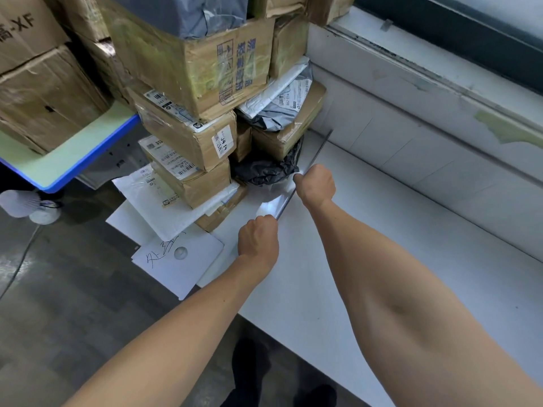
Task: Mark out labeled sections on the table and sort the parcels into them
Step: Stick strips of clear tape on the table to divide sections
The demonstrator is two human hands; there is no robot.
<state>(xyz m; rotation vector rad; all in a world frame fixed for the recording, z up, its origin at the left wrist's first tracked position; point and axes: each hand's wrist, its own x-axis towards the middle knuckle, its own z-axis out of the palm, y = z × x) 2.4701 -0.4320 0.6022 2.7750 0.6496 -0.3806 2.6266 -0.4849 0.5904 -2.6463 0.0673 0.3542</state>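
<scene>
Hands curled, we are stretching a tape strip between left hand and right hand over the counter at centre frame, beside parcels; likely light, limp, sticky, best held taut.

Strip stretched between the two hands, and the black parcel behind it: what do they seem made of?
The strip looks like thin glossy plastic tape: it runs taut and a bright glare sits beside it near the left hand; thin metal cannot be ruled out. The black parcel looks like soft plastic film: crumpled, faint sheen.
</scene>
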